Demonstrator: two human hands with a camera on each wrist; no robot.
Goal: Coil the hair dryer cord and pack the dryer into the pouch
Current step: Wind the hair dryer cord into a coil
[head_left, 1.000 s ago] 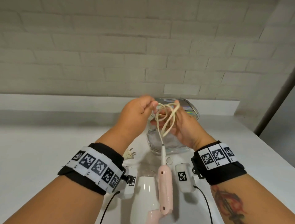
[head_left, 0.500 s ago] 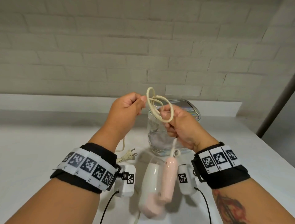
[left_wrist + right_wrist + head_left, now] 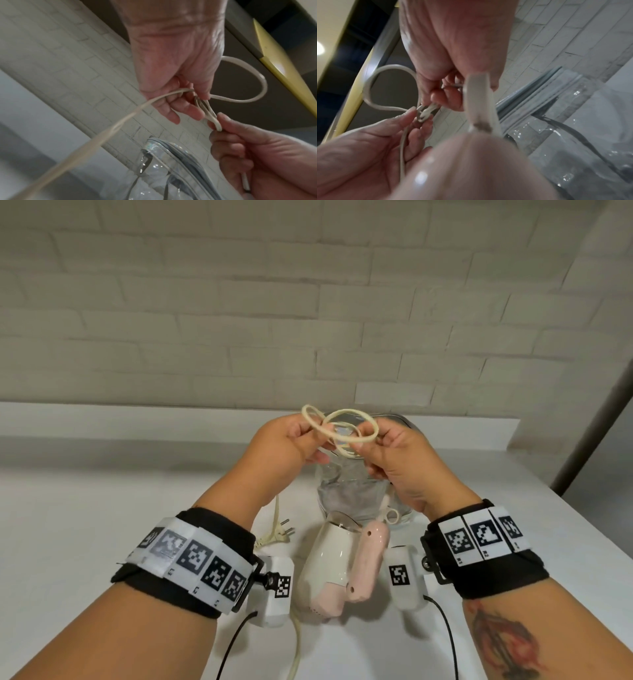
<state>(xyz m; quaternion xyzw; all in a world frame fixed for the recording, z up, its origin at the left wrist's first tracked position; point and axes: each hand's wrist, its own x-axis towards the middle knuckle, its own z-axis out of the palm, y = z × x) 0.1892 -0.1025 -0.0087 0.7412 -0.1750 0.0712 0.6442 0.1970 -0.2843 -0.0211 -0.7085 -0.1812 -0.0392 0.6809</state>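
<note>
The cream cord (image 3: 346, 428) is gathered in a few small loops held up between both hands. My left hand (image 3: 310, 436) pinches the loops from the left, and the loose cord runs down from it to the plug (image 3: 281, 534) on the table. My right hand (image 3: 370, 440) pinches the same loops from the right. The white and pink hair dryer (image 3: 330, 556) hangs by its cord below my right wrist, just over the table. Behind the hands stands the clear pouch (image 3: 346, 494), its grey zipper rim (image 3: 173, 147) open. In the right wrist view the dryer (image 3: 471, 169) fills the bottom, blurred.
The white table (image 3: 102, 525) runs to a raised ledge (image 3: 137, 419) below a pale brick wall. Its right edge (image 3: 589, 529) drops off near a grey post. Black cables (image 3: 448, 638) trail from the wrist cameras toward me.
The cord loops have turned from hanging upright to lying nearly flat between the hands. The dryer has risen closer under my right wrist, its pink handle now beside the white body.
</note>
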